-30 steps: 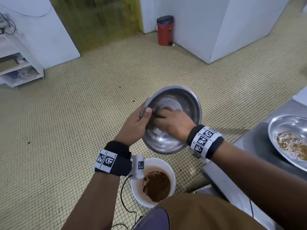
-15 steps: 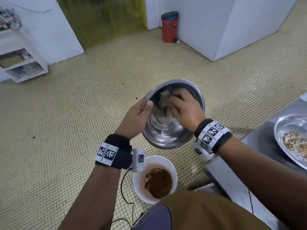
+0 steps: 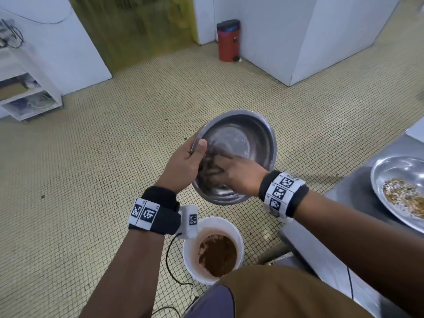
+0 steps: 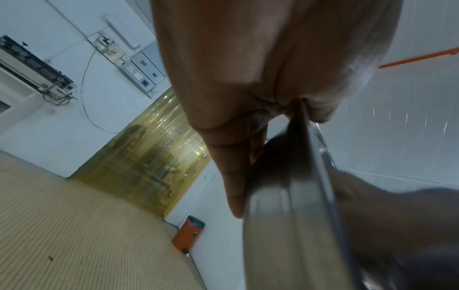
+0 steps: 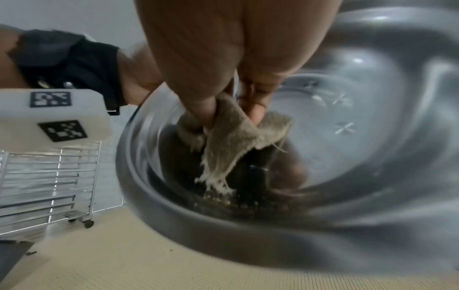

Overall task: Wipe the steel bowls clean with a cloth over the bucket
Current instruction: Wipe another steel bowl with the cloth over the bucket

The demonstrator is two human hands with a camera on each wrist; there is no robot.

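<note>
Head view gives me two steel bowls: one point(image 3: 238, 143) tilted above the white bucket point(image 3: 238, 239), one holding crumbs point(image 3: 390, 171) on the bench point(image 3: 344, 198). My right hand point(image 3: 238, 174), fingers pinching the frayed cloth point(image 5: 238, 137), has slid to the bowl's lower left wall. My left hand point(image 3: 181, 166) grips the rim; the inside shines.
</note>
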